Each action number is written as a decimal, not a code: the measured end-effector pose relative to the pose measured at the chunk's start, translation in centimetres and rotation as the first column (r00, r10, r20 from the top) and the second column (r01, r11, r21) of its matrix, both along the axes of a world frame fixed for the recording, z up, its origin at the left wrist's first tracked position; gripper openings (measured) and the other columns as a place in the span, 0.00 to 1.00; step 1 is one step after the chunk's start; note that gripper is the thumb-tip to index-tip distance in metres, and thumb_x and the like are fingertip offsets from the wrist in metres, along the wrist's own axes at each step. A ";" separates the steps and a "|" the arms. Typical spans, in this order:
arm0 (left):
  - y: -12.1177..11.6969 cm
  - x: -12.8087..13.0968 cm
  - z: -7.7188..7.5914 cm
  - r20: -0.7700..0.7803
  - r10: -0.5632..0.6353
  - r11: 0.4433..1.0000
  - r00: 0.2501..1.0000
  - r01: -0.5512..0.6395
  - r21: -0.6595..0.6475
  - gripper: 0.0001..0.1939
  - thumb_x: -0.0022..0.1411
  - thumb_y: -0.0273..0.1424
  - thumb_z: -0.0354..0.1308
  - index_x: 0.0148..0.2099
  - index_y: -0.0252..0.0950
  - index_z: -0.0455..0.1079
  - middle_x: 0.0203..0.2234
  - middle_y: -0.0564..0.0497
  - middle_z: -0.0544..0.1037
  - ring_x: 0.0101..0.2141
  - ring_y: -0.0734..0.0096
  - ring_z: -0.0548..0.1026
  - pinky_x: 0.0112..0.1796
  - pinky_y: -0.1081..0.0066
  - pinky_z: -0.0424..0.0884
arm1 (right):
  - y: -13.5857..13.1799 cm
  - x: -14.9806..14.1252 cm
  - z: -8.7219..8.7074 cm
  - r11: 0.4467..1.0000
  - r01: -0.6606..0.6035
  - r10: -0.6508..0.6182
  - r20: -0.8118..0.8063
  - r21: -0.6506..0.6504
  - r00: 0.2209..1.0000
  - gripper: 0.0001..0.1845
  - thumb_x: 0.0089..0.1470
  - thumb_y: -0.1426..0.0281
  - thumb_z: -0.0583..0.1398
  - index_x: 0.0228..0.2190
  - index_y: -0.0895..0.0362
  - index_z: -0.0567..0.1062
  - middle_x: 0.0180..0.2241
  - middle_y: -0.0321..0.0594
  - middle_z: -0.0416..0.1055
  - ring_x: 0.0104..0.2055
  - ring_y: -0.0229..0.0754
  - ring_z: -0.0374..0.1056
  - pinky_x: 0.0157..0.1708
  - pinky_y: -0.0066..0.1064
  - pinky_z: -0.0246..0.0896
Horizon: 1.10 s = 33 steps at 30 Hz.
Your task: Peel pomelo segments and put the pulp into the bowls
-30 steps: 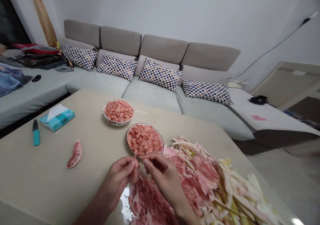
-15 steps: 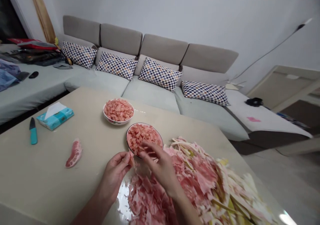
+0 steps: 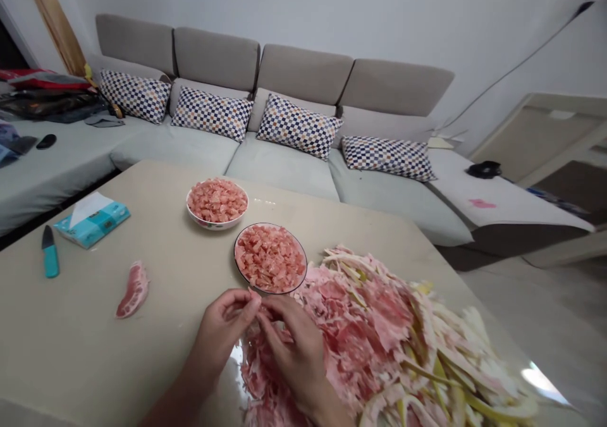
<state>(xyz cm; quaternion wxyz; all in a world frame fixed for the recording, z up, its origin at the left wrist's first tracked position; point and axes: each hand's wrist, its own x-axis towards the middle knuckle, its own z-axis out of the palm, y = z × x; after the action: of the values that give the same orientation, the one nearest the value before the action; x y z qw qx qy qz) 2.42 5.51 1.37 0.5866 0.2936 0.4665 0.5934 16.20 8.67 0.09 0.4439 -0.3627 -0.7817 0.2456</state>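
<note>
My left hand (image 3: 220, 332) pinches a small pink piece of pomelo flesh (image 3: 253, 293) between thumb and fingers. Against it, my right hand (image 3: 296, 341) brings its thumb and fingertips together; the fingertips cover most of the piece. Just beyond both hands is a dark-rimmed plate (image 3: 236, 256) heaped with pomelo flesh bits (image 3: 270, 259). Under and beside my right hand spreads a pile of pink pomelo membranes (image 3: 355, 332). A whole pomelo segment (image 3: 133, 290) lies on the table, left of my hands.
Farther back stands a white bowl (image 3: 215, 226) full of flesh bits. At left on the table (image 3: 161, 243) are a blue tissue pack (image 3: 95, 223) and a teal-handled knife (image 3: 50, 262). Yellowish pomelo peel strips (image 3: 455, 376) cover the right side. A sofa (image 3: 284, 167) with checkered cushions lies behind.
My right hand has come back from over the plate to meet my left hand at the pomelo piece. The view has shifted slightly.
</note>
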 end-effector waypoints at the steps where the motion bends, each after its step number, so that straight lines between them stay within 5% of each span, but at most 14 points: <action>1: 0.0 0.0 0.0 -0.027 0.004 1.000 1.000 -0.004 0.001 0.09 0.56 0.35 0.64 0.37 0.34 0.74 0.33 0.49 0.78 0.38 0.67 0.75 0.41 0.71 0.69 | 0.0 0.1 -0.1 1.000 -0.012 0.012 0.001 0.008 1.000 0.11 0.57 0.75 0.61 0.43 0.52 0.73 0.39 0.40 0.76 0.42 0.43 0.71 0.42 0.35 0.67; 12: -0.1 -0.4 0.0 0.108 -0.016 0.999 0.994 0.020 -0.028 0.07 0.57 0.33 0.64 0.33 0.34 0.74 0.30 0.50 0.76 0.36 0.70 0.72 0.40 0.72 0.68 | -0.5 0.0 0.1 0.997 -0.006 -0.005 -0.126 -0.083 0.992 0.13 0.55 0.76 0.63 0.42 0.50 0.76 0.39 0.38 0.77 0.40 0.41 0.73 0.42 0.32 0.68; 26: 0.0 -0.9 0.8 0.302 -0.002 0.998 0.953 0.021 -0.057 0.08 0.58 0.34 0.63 0.33 0.33 0.73 0.27 0.52 0.74 0.31 0.75 0.70 0.37 0.74 0.66 | 0.0 0.5 -0.3 0.927 -0.036 -0.093 -0.323 -0.374 0.942 0.07 0.53 0.69 0.64 0.37 0.52 0.79 0.37 0.40 0.78 0.40 0.44 0.73 0.43 0.35 0.70; 33: 0.2 -1.1 0.4 -0.020 0.057 0.996 0.998 -0.058 -0.065 0.09 0.54 0.35 0.65 0.35 0.36 0.70 0.24 0.55 0.73 0.29 0.72 0.70 0.34 0.73 0.65 | 0.6 0.9 -0.6 0.847 -0.128 -0.097 -0.388 -0.516 0.917 0.12 0.51 0.61 0.66 0.36 0.54 0.79 0.37 0.43 0.78 0.39 0.46 0.74 0.40 0.36 0.71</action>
<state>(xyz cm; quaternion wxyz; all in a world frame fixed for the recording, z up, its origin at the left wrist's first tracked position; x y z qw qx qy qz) 1.37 5.74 1.73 0.5744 0.2659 0.4993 0.5917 17.08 9.27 -0.50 0.4741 -0.4068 -0.5786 0.5243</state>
